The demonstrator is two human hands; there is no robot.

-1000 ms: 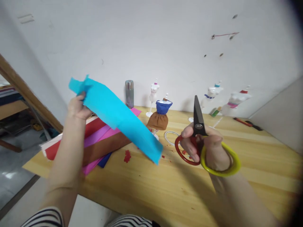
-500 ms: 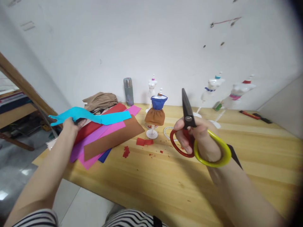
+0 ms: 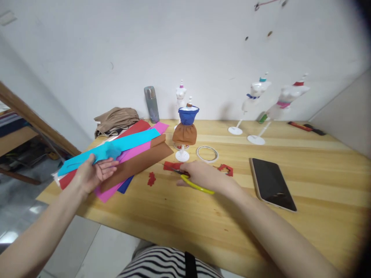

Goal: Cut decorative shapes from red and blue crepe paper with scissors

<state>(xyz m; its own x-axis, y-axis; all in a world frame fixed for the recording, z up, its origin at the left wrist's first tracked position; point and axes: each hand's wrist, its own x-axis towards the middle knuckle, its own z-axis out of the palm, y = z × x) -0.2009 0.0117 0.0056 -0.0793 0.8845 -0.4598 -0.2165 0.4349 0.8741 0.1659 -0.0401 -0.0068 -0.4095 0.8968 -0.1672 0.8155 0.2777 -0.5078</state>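
Observation:
My left hand (image 3: 97, 173) is palm up at the left, fingers stretched out and apart, beside the heap of coloured cloth. A smaller cyan piece (image 3: 108, 153), blurred, is just above its fingers, over the long cyan strip (image 3: 139, 139). Low over the middle of the table, my right hand (image 3: 204, 173) is closed around scissors (image 3: 198, 186) with a yellow handle loop; the blades point left by a red scrap (image 3: 171, 166). A cut red piece (image 3: 151, 178) lies to their left. Behind stands a mini dress form (image 3: 188, 117) in a blue top and brown skirt.
Brown cloth (image 3: 136, 166) and folded tan fabric (image 3: 117, 119) lie at the left, with a flask (image 3: 152, 104) behind. A white ring (image 3: 207, 153) sits mid-table, a phone (image 3: 272, 183) at the right. More dress forms (image 3: 256, 96) stand near the wall, beside a box cutter (image 3: 314, 130).
My right hand has lowered the raised scissors to the table, moving left. My left hand has opened and turned palm up; the cyan strip now lies on the heap.

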